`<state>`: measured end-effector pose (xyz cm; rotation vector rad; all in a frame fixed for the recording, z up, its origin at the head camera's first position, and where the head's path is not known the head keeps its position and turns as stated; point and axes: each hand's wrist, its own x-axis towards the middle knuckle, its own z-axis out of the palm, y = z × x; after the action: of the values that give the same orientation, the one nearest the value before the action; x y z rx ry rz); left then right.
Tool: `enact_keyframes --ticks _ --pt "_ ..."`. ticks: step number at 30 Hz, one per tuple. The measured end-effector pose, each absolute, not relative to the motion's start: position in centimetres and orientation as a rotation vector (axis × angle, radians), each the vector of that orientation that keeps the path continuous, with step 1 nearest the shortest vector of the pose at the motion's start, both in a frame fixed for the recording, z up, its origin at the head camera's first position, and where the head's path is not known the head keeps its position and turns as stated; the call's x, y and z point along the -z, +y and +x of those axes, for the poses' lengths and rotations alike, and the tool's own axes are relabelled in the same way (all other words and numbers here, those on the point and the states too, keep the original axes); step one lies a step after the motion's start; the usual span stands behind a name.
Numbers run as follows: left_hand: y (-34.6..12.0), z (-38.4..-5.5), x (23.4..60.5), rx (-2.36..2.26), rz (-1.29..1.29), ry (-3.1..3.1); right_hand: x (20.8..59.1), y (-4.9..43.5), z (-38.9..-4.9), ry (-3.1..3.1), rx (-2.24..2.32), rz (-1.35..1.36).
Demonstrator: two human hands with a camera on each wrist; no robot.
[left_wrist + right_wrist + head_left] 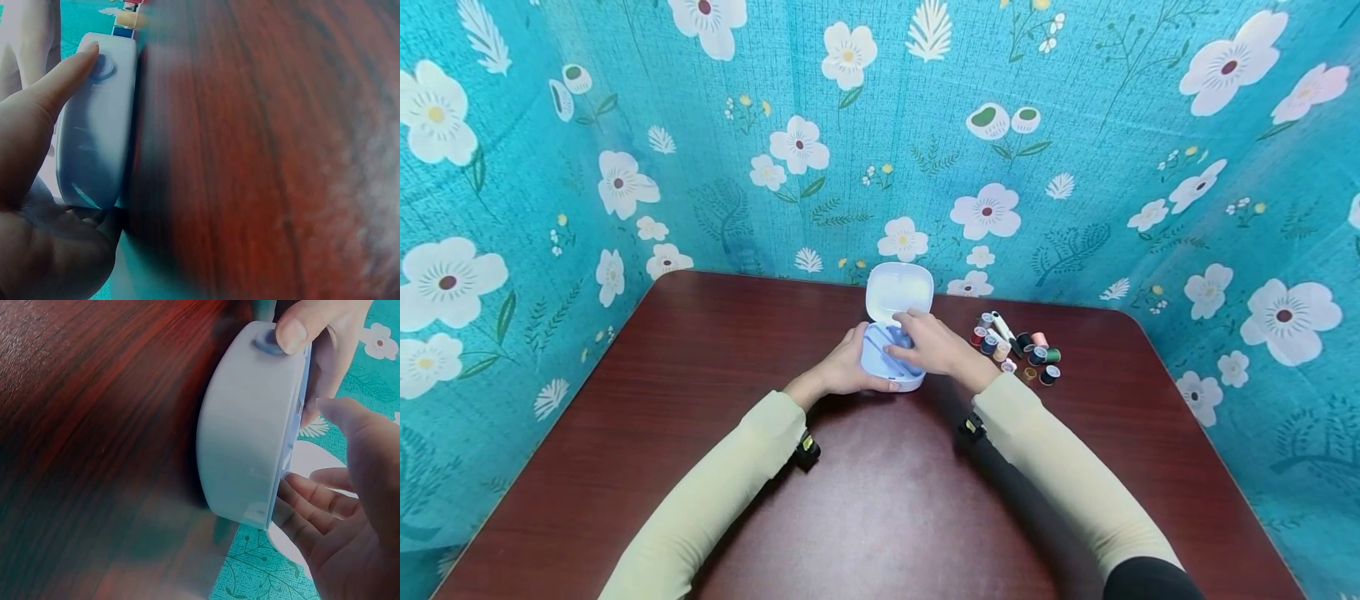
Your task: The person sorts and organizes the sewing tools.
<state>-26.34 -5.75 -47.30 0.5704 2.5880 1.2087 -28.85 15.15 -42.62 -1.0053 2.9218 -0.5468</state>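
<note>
A white plastic box (910, 386) with a pale blue divided inside sits toward the back of the table, its rounded lid (898, 285) raised at the rear. My left hand (844, 367) grips the box's left side. In the left wrist view, the thumb lies by the round front button (103, 66). My right hand (936, 345) is over the box's right part. Its fingertips (289, 481) reach over the rim into the box, and its thumb stands apart from them. Nothing shows between that thumb and the fingers; the box's inside is mostly hidden in the wrist views.
Several thread spools in red, navy, beige and green, such as a green spool (1052, 355), lie right of the box. Among them is a white-handled tool (1002, 325) with a dark end. A flowered turquoise curtain (850, 167) hangs behind the dark wooden table (865, 517).
</note>
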Motion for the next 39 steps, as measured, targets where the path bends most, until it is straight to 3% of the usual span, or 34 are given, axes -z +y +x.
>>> enact_keyframes --ticks 39 --pt "-5.7 -26.2 47.1 -1.227 0.561 2.56 43.5 13.6 -29.0 2.983 0.247 -1.014"
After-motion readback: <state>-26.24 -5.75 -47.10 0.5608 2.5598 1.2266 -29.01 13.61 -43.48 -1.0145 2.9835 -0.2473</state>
